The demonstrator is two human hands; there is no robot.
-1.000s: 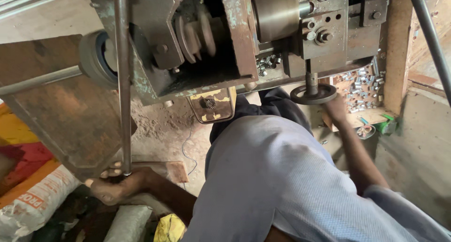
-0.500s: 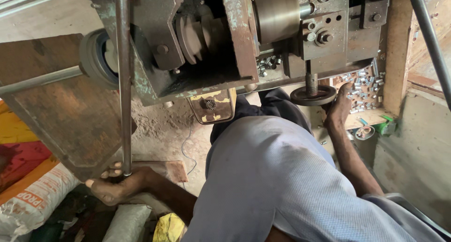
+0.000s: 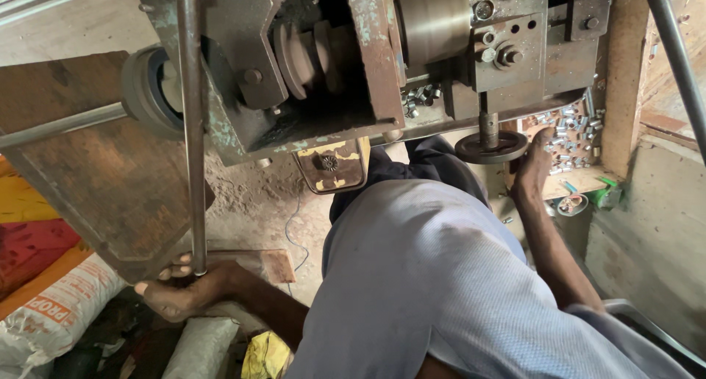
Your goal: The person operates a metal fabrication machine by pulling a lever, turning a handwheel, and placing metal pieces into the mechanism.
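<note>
Workshop floor: your left hand (image 3: 180,294) grips the long rod's (image 3: 193,129) near end; your right hand (image 3: 531,165) presses flat against the handwheel (image 3: 491,148).

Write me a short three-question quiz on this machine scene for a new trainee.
1. True or false: the left hand grips the lower end of the long metal rod.
2. Which thing is the right hand touching? A) the round handwheel B) the white sack C) the yellow rag
3. Fill in: the small loose metal parts lie on a wooden ledge just ______ the right hand.

Key
1. True: the fingers wrap the rod's bottom end.
2. A: the hand rests at the wheel's rim, under the machine's short shaft.
3. Beyond, on the far side of it in the head view.
</note>
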